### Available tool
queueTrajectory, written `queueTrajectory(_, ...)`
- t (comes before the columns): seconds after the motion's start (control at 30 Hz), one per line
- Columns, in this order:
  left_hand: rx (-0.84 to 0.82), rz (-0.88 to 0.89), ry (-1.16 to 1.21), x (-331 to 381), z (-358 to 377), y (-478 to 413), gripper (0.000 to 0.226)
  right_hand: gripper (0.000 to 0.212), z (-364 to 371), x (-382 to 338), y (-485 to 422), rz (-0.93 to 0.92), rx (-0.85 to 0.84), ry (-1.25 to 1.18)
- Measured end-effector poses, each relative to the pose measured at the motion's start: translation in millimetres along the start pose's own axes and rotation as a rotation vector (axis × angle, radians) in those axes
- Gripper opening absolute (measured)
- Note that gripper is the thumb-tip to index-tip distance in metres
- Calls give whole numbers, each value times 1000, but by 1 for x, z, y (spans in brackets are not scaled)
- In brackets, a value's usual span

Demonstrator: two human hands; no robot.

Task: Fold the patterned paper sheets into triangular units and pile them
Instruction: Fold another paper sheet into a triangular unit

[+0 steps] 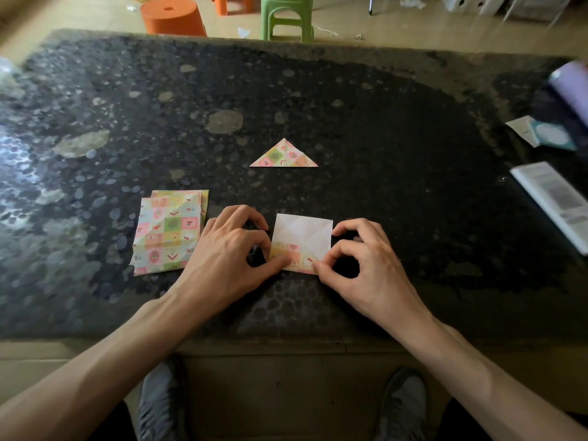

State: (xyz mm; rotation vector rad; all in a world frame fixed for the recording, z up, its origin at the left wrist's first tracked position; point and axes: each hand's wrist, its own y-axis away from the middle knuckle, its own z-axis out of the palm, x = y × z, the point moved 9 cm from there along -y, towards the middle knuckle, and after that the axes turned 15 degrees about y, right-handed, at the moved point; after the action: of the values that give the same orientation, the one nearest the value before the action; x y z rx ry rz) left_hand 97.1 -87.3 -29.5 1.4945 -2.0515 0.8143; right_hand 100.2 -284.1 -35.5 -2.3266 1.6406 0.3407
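A person sits at a dark speckled stone tabletop point(381, 138), seen from above, with both bare forearms reaching in over its near edge. Close to that edge lies a square patterned paper sheet point(302, 232), white side up, its bottom strip turned up to show pastel checks. The left hand point(232, 249) grips the sheet's left edge, thumb pressing the turned-up strip. The right hand point(362, 265) pinches the lower right corner between thumb and forefinger. Just left of the left hand sits a stack of unfolded sheets point(165, 233), its edges slightly askew. Beyond the hands, well apart from them, one folded triangular unit point(283, 155) lies flat, with open stone all round it. Near the right edge lie a white booklet point(553, 198), a paper slip point(521, 128) and a blurred lilac cylinder point(569, 81). On the tan floor past the far edge stand an orange stool point(173, 17) and a green stool point(286, 19).
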Motion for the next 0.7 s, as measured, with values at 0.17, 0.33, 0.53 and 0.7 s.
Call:
queueTrajectory(0.17,10,17,-30,3,1,2,33,16,-2,-1,0,0,18,-2)
queueTrajectory(0.33,7,16,-7,2,3,0,33,17,-2,-2,2,6,19,-3)
queueTrajectory(0.53,7,-14,-12,0,2,0,37,17,-3,-2,1,18,3,2)
queueTrajectory(0.7,5,-61,-32,-3,0,1,39,17,-3,-3,1,20,0,7)
